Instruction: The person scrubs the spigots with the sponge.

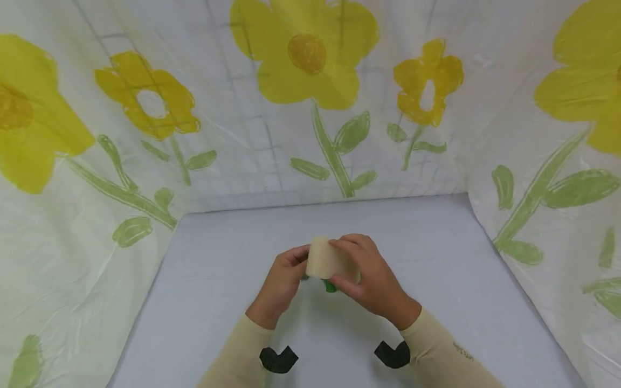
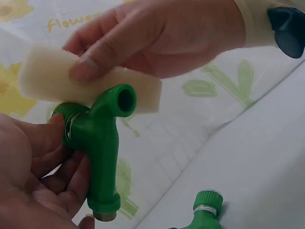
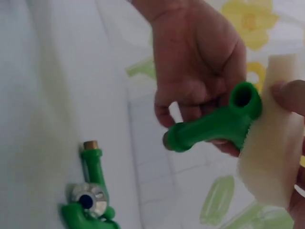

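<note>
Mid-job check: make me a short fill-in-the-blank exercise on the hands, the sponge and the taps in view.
1. The left hand grips a tap coloured ____.
2. The right hand holds no tap but a pale ____.
3. A second tap, held by neither hand, lies on the ____.

Missing words: green; sponge; table.

1. Head: from above, facing forward and down, farthest off.
2. Left wrist: close, facing the glossy green tubular tap (image 2: 102, 155), left of centre.
3. Right wrist: close, sharing that tap, right of centre.
</note>
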### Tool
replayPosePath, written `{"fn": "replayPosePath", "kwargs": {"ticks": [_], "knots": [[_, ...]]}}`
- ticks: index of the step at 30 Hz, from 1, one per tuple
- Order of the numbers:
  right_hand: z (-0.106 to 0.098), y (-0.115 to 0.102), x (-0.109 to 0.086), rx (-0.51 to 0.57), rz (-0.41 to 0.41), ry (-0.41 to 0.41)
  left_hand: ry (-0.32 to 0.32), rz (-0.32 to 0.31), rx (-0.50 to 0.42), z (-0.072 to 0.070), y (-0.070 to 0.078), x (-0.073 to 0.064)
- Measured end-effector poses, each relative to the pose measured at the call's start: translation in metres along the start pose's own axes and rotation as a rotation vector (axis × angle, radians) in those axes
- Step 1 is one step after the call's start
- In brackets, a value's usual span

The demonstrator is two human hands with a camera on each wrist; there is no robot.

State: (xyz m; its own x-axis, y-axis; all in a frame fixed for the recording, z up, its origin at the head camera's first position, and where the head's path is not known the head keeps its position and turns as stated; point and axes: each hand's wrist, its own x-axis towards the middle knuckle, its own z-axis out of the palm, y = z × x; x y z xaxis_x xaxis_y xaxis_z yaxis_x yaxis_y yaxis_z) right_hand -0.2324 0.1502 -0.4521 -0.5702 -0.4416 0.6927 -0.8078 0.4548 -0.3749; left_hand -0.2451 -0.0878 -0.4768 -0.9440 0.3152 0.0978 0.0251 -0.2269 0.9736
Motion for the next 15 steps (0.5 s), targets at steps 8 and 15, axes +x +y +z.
{"fn": "replayPosePath", "kwargs": {"ticks": [8,15], "knots": [[-0.0098,0.0057,0.0004,-0.059,0.053,-0.02,0.005,-0.004,0.084,-0.0027,-0.0025,0.0001],[-0.011,0.0029,0.0039,-0.014,-0.003,-0.073,-0.12,0.044,0.088,-0.0014,-0.0017,0.0011]]}}
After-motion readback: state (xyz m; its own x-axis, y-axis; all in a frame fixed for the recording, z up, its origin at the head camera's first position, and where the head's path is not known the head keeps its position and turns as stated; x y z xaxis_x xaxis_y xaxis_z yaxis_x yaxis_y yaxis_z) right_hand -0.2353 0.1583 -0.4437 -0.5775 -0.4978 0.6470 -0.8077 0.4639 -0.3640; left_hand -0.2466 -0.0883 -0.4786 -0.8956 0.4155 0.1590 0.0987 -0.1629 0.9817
